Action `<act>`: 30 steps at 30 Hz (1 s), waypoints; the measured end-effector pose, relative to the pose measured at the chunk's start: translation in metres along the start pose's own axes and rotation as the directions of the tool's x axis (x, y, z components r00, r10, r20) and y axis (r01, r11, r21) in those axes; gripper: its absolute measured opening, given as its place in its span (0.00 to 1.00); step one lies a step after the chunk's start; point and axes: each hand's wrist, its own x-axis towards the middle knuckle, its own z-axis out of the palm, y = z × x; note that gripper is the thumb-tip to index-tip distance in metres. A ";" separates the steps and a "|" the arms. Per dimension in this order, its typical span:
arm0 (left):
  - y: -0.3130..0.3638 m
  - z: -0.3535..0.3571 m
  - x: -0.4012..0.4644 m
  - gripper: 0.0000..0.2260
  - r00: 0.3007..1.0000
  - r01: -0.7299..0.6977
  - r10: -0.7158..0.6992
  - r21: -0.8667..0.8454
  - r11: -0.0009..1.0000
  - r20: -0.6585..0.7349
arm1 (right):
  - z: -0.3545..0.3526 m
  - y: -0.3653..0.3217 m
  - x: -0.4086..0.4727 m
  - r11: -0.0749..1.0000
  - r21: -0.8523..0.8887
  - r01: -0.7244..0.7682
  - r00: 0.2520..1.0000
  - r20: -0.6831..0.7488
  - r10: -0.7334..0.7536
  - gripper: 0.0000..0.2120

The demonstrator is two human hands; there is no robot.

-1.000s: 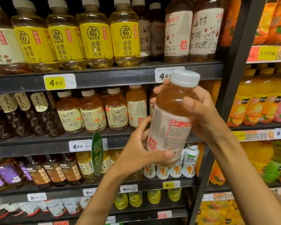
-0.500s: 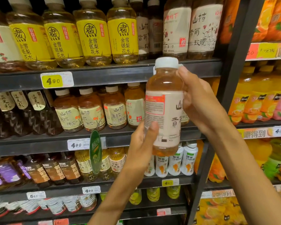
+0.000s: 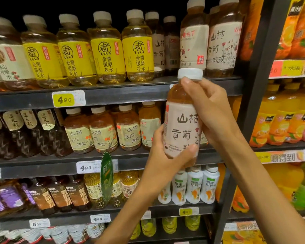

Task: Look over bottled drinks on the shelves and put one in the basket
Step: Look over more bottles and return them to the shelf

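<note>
My right hand [image 3: 210, 110] covers the right side of the bottle [image 3: 180, 124] label, cutting off its last characters; my left hand [image 3: 163, 161] hides the bottle's base. The small print low on the label is too fine to read. The price tag [image 3: 188, 211] on the lower shelf's front edge is blurred, and the bottom shelf's bottles run off the frame.

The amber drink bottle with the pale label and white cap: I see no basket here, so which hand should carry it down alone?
Probably the right hand: it wraps the amber drink bottle with the pale label and white cap high, near its cap. The left hand only cups its base.
</note>
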 end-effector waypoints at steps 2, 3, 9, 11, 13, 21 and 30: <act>0.009 -0.002 0.016 0.37 0.999 -0.042 0.044 0.067 0.997 -0.026 | 0.003 -0.008 0.009 0.996 -0.054 0.072 0.997 -0.021 -0.073 0.07; 0.016 -0.004 0.025 0.34 0.996 -0.076 0.080 0.100 0.992 -0.036 | 0.003 -0.013 0.016 0.992 -0.063 0.111 0.993 -0.031 -0.113 0.06; 0.058 -0.019 0.080 0.30 0.902 -0.321 0.399 0.361 0.876 -0.164 | 0.009 -0.043 0.061 0.865 -0.248 0.436 0.889 -0.032 -0.457 0.12; 0.067 -0.020 0.095 0.30 0.866 -0.367 0.453 0.344 0.864 -0.214 | 0.011 -0.046 0.078 0.838 -0.275 0.471 0.866 -0.037 -0.499 0.13; 0.070 -0.020 0.108 0.28 0.829 -0.395 0.491 0.342 0.853 -0.267 | 0.013 -0.048 0.094 0.843 -0.275 0.462 0.866 -0.065 -0.496 0.14; 0.065 -0.019 0.140 0.23 0.797 -0.337 0.488 0.408 0.848 -0.356 | 0.019 -0.032 0.140 0.897 -0.227 0.380 0.897 -0.146 -0.417 0.22; 0.067 -0.014 0.152 0.21 0.791 -0.250 0.484 0.525 0.814 -0.374 | -0.002 -0.012 0.138 0.685 -0.600 0.414 0.856 0.000 -0.518 0.21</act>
